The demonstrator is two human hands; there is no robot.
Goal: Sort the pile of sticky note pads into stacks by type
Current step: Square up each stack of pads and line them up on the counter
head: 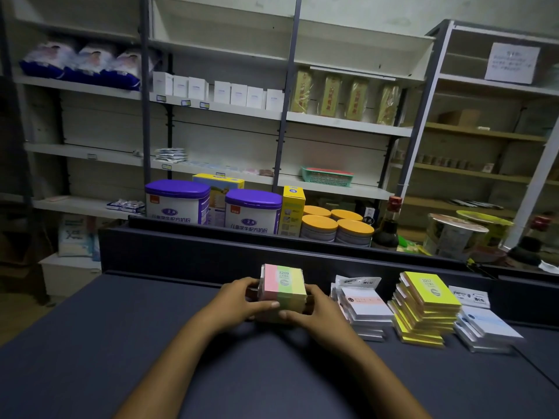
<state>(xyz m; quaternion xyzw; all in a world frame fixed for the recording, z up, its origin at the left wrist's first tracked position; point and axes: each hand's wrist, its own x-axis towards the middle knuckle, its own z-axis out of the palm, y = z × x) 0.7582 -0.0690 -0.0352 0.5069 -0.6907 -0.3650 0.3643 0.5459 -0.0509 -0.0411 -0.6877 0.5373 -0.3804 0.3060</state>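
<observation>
Both hands, left hand [242,297] and right hand [316,311], are clamped on the striped stack [282,290] at frame centre on the bench [121,343]; uneven squeezing could topple its pads sideways.

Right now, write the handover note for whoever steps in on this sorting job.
Left hand and right hand: both grip the striped pad stack (pink, green and yellow bands, top one marked 2209) from opposite sides, on the dark table.

Already stacked to the right along the table's back wall: white packaged pads, then yellow pads marked 2207, stacked unevenly, then a second white packaged stack with a blue band.

Done: four stacks by type; no loose pile is in view.

Left: probably just square up and release the striped stack, and tidy the yellow one.
</observation>
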